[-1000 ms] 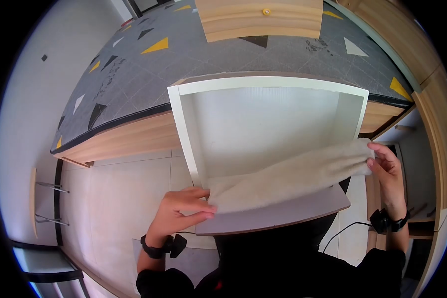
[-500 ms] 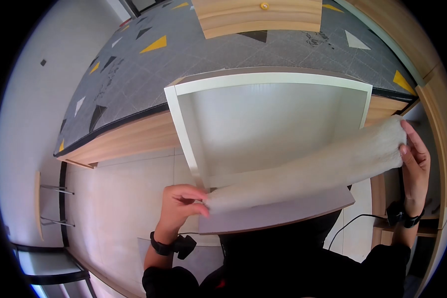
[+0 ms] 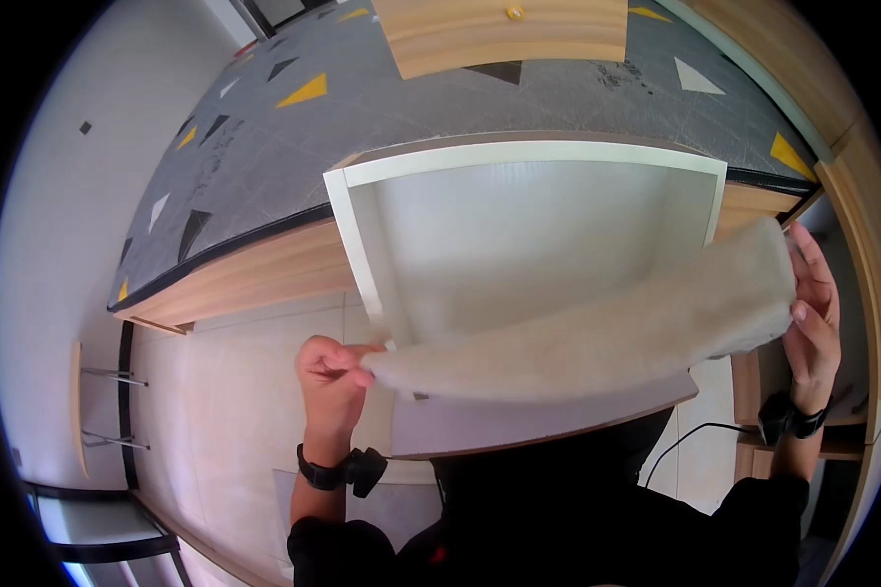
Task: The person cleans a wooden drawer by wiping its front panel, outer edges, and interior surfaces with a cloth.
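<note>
A long folded strip of pale grey-beige cloth (image 3: 578, 338) stretches between my two hands, rising from left to right. My left hand (image 3: 331, 380) pinches its narrow left end between thumb and fingers. At the wider right end, my right hand (image 3: 814, 308) grips the cloth's edge, thumb on the near side. Behind and below the cloth is a white open-fronted box (image 3: 538, 153), like a cabinet or drawer body, its lower part hidden by the cloth. A grey-lilac board (image 3: 548, 428) lies between the box and my body, partly covered by the cloth.
A bed (image 3: 264, 147) with a patterned grey cover is beyond the box. On it rests a wooden panel (image 3: 499, 39) with a round yellow knob. Wooden shelving (image 3: 857, 235) stands close at the right. A black cable (image 3: 690, 440) runs near my right wrist.
My left hand has moved left and up with its end of the cloth, drawing the strip out longer. My right hand has shifted slightly left and down.
</note>
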Demonstrator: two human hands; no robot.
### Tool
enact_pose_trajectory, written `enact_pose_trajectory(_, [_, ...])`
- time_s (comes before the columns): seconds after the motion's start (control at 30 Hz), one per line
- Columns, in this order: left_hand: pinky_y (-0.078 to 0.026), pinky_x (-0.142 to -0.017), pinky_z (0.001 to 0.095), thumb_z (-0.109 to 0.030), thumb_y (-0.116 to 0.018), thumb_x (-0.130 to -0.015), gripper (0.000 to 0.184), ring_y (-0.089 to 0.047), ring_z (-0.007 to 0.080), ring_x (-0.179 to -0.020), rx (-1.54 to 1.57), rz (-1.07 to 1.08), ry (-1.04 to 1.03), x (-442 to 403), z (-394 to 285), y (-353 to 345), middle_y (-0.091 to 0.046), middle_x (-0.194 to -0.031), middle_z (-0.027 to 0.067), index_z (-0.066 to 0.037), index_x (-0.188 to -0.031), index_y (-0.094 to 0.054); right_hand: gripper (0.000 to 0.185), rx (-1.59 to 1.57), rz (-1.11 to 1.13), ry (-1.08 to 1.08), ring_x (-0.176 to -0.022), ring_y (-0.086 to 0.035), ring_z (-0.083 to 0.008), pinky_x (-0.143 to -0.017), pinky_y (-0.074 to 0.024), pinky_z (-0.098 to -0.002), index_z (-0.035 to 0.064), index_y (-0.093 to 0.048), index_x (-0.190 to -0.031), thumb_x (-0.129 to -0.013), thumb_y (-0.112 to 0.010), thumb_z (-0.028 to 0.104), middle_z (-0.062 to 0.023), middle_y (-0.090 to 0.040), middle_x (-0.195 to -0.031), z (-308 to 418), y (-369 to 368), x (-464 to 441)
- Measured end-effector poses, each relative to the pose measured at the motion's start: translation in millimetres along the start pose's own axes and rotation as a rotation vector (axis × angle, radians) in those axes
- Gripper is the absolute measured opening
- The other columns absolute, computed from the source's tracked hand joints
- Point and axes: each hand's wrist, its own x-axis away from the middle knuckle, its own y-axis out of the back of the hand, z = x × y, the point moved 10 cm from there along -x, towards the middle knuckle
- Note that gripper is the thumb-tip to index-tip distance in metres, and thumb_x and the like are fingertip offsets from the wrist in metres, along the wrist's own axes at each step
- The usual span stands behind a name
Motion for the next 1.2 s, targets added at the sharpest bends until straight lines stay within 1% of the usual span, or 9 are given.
enact_pose_trajectory(0.1, [-0.05,-0.075,0.0294,0.007,-0.073,-0.084,0.025,-0.066,0.013,-0.086,-0.016,-0.075,-0.204,-13,-26,25,-0.071,-0.095,0.0066,-0.006,-0.096,-0.056,0.084,0.147,-0.071,0.168,-0.141,-0.043,-0.0264,-0.119,-0.0281,-0.0356,-0.001,-0.036,-0.152,-0.084,-0.073,0.032,-0.018,-0.045,-0.152,20,5,-8])
enact_pose_trajectory(0.17, [-0.051,-0.089,0.0281,0.004,-0.07,-0.088,0.028,-0.065,0.0142,-0.104,0.025,0.177,-0.317,-42,-59,-1,-0.069,-0.117,0.0102,-0.002,-0.113,-0.059,0.072,0.204,-0.243,0.19,-0.142,-0.041,-0.0248,-0.12,-0.0266,-0.0356,-0.0002,-0.039,-0.151,-0.09,-0.067,0.024,-0.0149,-0.045,-0.152,37,9,-24])
enact_pose_trajectory(0.23, [-0.047,-0.102,0.0348,-0.001,-0.066,-0.093,0.042,-0.06,0.02,-0.119,-0.374,-0.217,-0.306,-73,-80,-29,-0.064,-0.131,0.0134,0.001,-0.134,-0.054,0.064,0.164,-0.222,0.198,-0.138,-0.045,-0.0218,-0.118,-0.0291,-0.0337,0.0031,-0.044,-0.15,-0.092,-0.066,0.02,-0.0126,-0.049,-0.149,42,-7,-48])
enact_pose_trajectory(0.33, [-0.042,-0.108,0.0416,-0.014,-0.068,-0.095,0.059,-0.053,0.0285,-0.131,-0.594,-0.051,-0.44,-114,-77,-90,-0.057,-0.14,0.0186,0.004,-0.146,-0.043,0.052,0.049,-0.108,0.204,-0.13,-0.05,-0.0161,-0.113,-0.0349,-0.0313,0.0073,-0.052,-0.146,-0.095,-0.062,0.012,-0.008,-0.053,-0.145,26,-36,-90])
enact_pose_trajectory(0.4, [-0.036,-0.112,0.0479,-0.024,-0.071,-0.092,0.057,-0.052,0.035,-0.13,-1.375,0.021,-0.574,-121,-67,-126,-0.055,-0.138,0.0235,0.003,-0.139,-0.052,0.05,0.383,-0.019,0.159,-0.125,-0.051,-0.0197,-0.106,-0.0385,-0.0332,0.008,-0.054,-0.143,-0.095,-0.064,0.018,-0.009,-0.057,-0.136,-1,-54,-112])
enact_pose_trajectory(0.47, [-0.034,-0.113,0.0492,-0.028,-0.073,-0.089,0.056,-0.053,0.0372,-0.125,-1.454,0.053,-0.603,-126,-58,-128,-0.055,-0.134,0.0242,0.002,-0.134,-0.056,0.055,1.117,-0.132,0.583,-0.121,-0.05,-0.0282,-0.103,-0.0389,-0.0376,0.0086,-0.054,-0.142,-0.092,-0.07,0.025,-0.0133,-0.056,-0.13,13,-81,-102])
enact_pose_trajectory(0.57, [-0.032,-0.114,0.0515,-0.034,-0.077,-0.084,0.054,-0.053,0.0389,-0.118,-1.548,-0.011,-0.638,-123,-62,-131,-0.055,-0.129,0.0231,-0.001,-0.124,-0.063,0.07,1.578,-0.298,0.619,-0.121,-0.049,-0.0355,-0.101,-0.0379,-0.0425,0.0102,-0.052,-0.142,-0.081,-0.081,0.028,-0.0166,-0.05,-0.131,32,-110,-84])
enact_pose_trajectory(0.8, [-0.037,-0.109,0.053,-0.041,-0.084,-0.069,0.064,-0.051,0.0358,-0.113,-1.769,0.124,-1.008,-100,-51,-175,-0.053,-0.125,0.0164,-0.004,-0.118,-0.065,0.085,1.359,-0.12,0.832,-0.119,-0.053,-0.0342,-0.1,-0.0416,-0.0455,0.0097,-0.05,-0.143,-0.067,-0.086,0.021,-0.0161,-0.052,-0.13,49,-162,-101])
enact_pose_trajectory(1.2, [-0.04,-0.099,0.0427,-0.016,-0.079,-0.073,0.049,-0.058,0.0228,-0.109,-1.817,0.266,-0.88,-124,-11,-196,-0.063,-0.108,0.0048,-0.006,-0.116,-0.06,0.054,1.037,-0.106,1.086,-0.094,-0.067,-0.0274,-0.082,-0.0538,-0.0379,0.0042,-0.062,-0.116,-0.065,-0.077,0.014,-0.0096,-0.069,-0.104,45,-229,-117])
